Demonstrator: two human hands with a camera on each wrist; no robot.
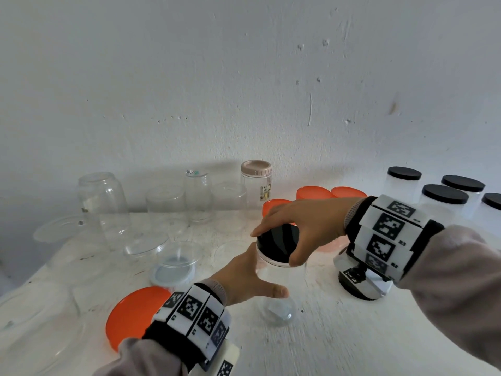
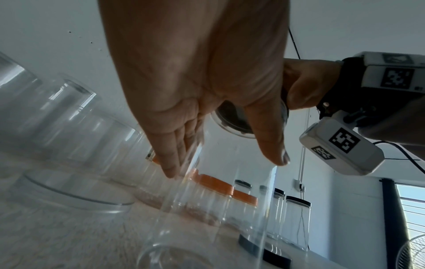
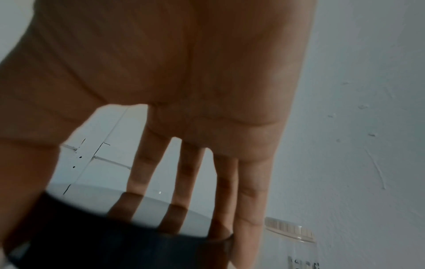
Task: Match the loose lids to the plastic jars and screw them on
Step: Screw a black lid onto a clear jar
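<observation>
A clear plastic jar stands upright on the white table, mid-front. On its mouth sits a black lid. My right hand grips this lid from above, thumb on the near rim and fingers on the far rim. The right wrist view shows the fingers curled over the black lid. My left hand clasps the jar body below the lid, thumb in front and fingers behind. In the left wrist view the left hand straddles the jar, and the lid shows from beneath.
Several jars with black lids stand at the back right, orange-lidded jars behind my right hand, and a beige-lidded jar by the wall. Open clear jars and clear lids fill the left. A loose orange lid lies front left.
</observation>
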